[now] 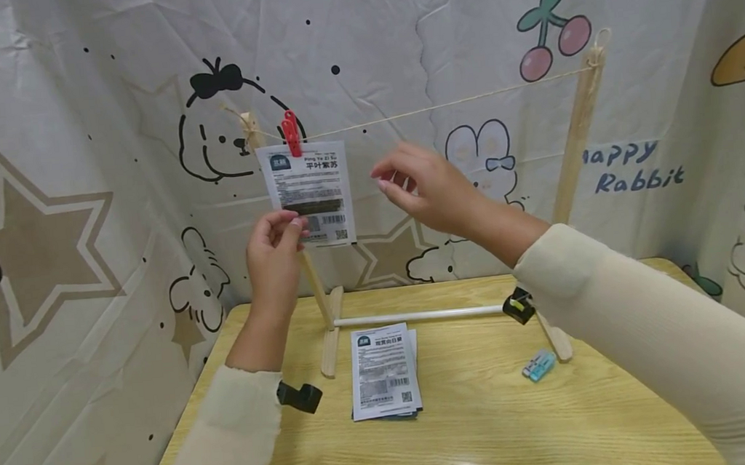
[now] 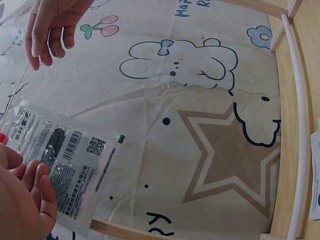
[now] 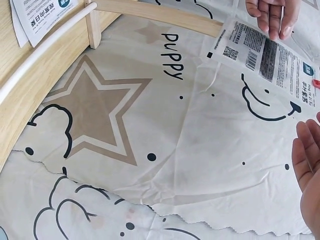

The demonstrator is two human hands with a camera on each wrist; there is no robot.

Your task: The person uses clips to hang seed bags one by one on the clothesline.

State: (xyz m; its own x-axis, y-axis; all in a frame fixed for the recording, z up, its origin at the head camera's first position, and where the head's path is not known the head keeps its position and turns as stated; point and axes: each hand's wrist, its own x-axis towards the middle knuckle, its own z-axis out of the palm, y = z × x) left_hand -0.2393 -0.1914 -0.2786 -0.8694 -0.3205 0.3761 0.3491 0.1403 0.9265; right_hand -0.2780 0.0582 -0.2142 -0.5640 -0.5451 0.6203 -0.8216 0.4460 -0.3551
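A white printed seed packet (image 1: 310,186) hangs from a string (image 1: 442,110) by a red clothespin (image 1: 291,133) at the packet's top edge. In front of its lower left part is my left hand (image 1: 276,255), the fingers loosely bent and overlapping the packet in the head view. The left wrist view shows that hand (image 2: 25,195) beside the packet (image 2: 60,165), with thumb and fingers apart. My right hand (image 1: 431,184) hovers right of the packet, below the string, holding nothing. Its fingers (image 3: 305,155) curve loosely in the right wrist view.
Two wooden posts (image 1: 572,144) carry the string; a white rod (image 1: 418,316) joins their feet. On the wooden table (image 1: 492,413) lie a small stack of seed packets (image 1: 384,374) and small light-blue and pale clothespins (image 1: 539,365). A printed curtain (image 1: 371,43) hangs behind.
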